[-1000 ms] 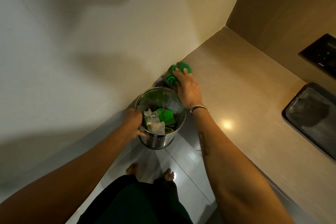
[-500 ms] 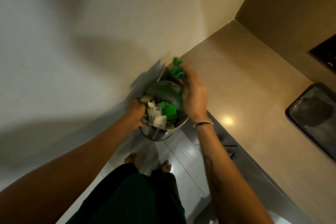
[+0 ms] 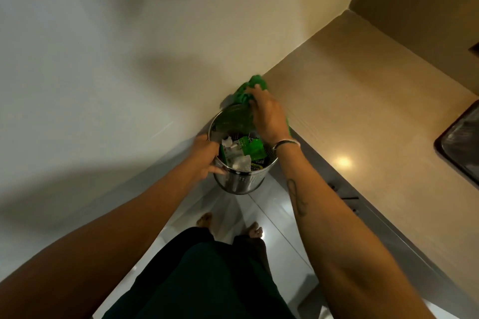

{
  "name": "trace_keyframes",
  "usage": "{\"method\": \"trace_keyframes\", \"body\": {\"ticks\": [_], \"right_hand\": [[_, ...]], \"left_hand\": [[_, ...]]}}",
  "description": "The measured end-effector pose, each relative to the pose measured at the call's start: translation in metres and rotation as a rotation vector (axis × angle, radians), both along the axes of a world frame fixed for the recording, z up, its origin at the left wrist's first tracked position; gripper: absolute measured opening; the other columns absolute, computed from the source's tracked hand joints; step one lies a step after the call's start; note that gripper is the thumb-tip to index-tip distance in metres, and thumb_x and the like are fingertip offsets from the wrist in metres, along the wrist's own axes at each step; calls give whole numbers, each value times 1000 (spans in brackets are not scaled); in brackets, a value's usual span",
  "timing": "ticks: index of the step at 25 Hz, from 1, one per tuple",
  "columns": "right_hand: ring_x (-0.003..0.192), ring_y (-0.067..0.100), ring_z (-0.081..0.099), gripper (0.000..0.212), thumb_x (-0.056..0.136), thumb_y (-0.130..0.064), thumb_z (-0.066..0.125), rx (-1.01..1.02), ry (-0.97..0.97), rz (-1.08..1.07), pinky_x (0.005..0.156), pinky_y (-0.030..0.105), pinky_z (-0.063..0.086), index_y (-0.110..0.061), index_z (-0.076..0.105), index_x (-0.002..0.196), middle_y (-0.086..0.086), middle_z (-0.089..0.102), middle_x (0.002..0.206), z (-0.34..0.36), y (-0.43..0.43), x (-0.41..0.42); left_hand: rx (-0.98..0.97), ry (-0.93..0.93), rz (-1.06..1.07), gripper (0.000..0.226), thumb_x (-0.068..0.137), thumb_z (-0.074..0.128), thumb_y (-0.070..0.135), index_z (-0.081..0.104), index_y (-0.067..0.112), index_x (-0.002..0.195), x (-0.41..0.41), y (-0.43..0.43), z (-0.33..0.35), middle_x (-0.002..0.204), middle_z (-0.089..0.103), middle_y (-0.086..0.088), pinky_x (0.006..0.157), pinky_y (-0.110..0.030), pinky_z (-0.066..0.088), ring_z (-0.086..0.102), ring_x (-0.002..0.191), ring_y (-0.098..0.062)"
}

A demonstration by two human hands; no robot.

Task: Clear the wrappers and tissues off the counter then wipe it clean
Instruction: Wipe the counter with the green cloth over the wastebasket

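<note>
The right hand [image 3: 267,114], fingers curled around a green cloth [image 3: 248,90] on the counter [image 3: 363,101] corner, hides part of it, while at seven o'clock the left hand [image 3: 204,156] grips the wrapper-filled steel bin [image 3: 241,181].

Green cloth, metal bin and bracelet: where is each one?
green cloth [image 3: 255,83]: head view, bunched top beyond the fingers.
metal bin [image 3: 242,184]: head view, shiny lower outer wall.
bracelet [image 3: 286,141]: head view, band across the right wrist.

Both bare forearms reaching forward from the near edge, left hand [image 3: 204,156] curled with fingers wrapped in a grip at centre, right hand [image 3: 267,114] just beyond it, palm down, fingers spread and pressing, banded at the wrist.
</note>
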State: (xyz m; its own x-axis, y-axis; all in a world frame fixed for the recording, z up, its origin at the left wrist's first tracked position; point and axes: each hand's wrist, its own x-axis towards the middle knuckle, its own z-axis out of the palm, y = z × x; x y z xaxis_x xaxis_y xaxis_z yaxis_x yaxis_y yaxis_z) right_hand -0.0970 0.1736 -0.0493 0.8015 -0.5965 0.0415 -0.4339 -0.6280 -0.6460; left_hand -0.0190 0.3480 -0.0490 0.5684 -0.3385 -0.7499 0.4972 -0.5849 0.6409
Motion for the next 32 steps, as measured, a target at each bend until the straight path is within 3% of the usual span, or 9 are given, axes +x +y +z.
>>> {"method": "trace_keyframes", "body": {"ticks": [3, 8, 10, 12, 14, 15, 20, 26, 32], "right_hand": [[122, 36, 68, 40, 103, -11, 52, 100, 46, 156, 101, 54, 58, -17, 55, 142, 15, 68, 138, -25, 52, -35], [129, 34, 65, 42, 103, -26, 37, 280, 28, -51, 109, 53, 56, -26, 51, 143, 12, 66, 142, -66, 103, -68], [131, 35, 64, 51, 100, -40, 32, 307, 12, -104, 109, 50, 56, -22, 53, 142, 15, 65, 143, -90, 122, -79], [132, 31, 62, 57, 95, -48, 34, 366, 15, -147, 108, 35, 54, -25, 53, 142, 13, 64, 145, -123, 140, -89], [131, 26, 62, 48, 98, -41, 43, 409, 36, -226, 102, 13, 47, -28, 53, 143, 10, 64, 144, -168, 155, -98], [130, 25, 62, 46, 100, -36, 47, 431, 40, -272, 101, 11, 46, -26, 54, 144, 9, 64, 144, -197, 160, -99], [132, 31, 64, 40, 109, -22, 48, 521, 86, -389, 111, 47, 56, -15, 52, 149, 10, 64, 145, -350, 176, -92], [120, 24, 69, 37, 113, -23, 41, 381, 102, -464, 102, 41, 62, -14, 57, 145, 7, 70, 136, -492, 140, -98], [104, 26, 72, 31, 112, -15, 41, 288, 113, -395, 82, 22, 57, -7, 61, 135, 13, 74, 120, -560, 96, -96]], "left_hand": [[12, 14, -49, 23, 98, 58, 4, 70, 23, 103, -3, 12, -14, 108, 76, -14, 53, -52, 66, 75, 85, -34], [140, -3, -153, 35, 101, 63, 23, 62, 28, 136, -24, 53, -61, 123, 74, -11, 67, -61, 66, 76, 99, -37], [165, 55, -107, 40, 101, 62, 17, 61, 29, 139, -26, 68, -92, 130, 71, -13, 67, -62, 66, 74, 104, -40], [176, 103, -29, 44, 100, 59, 8, 61, 28, 139, -22, 81, -128, 136, 68, -12, 62, -59, 67, 72, 108, -42], [177, 141, 27, 46, 100, 56, 1, 62, 27, 137, -20, 92, -170, 137, 67, -11, 57, -52, 67, 72, 101, -37], [177, 153, 41, 47, 99, 55, 0, 62, 27, 138, -19, 97, -198, 137, 66, -10, 57, -51, 68, 72, 97, -34], [168, 189, 1, 38, 99, 69, 16, 64, 31, 133, -10, 103, -355, 137, 67, -6, 68, -64, 65, 72, 110, -39], [86, 183, -119, 43, 101, 63, 13, 61, 34, 139, 7, 65, -510, 141, 67, -6, 70, -64, 65, 71, 115, -41], [-11, 154, -142, 52, 97, 54, -1, 65, 36, 133, 11, 21, -586, 143, 65, -4, 65, -51, 68, 68, 119, -39]]}}
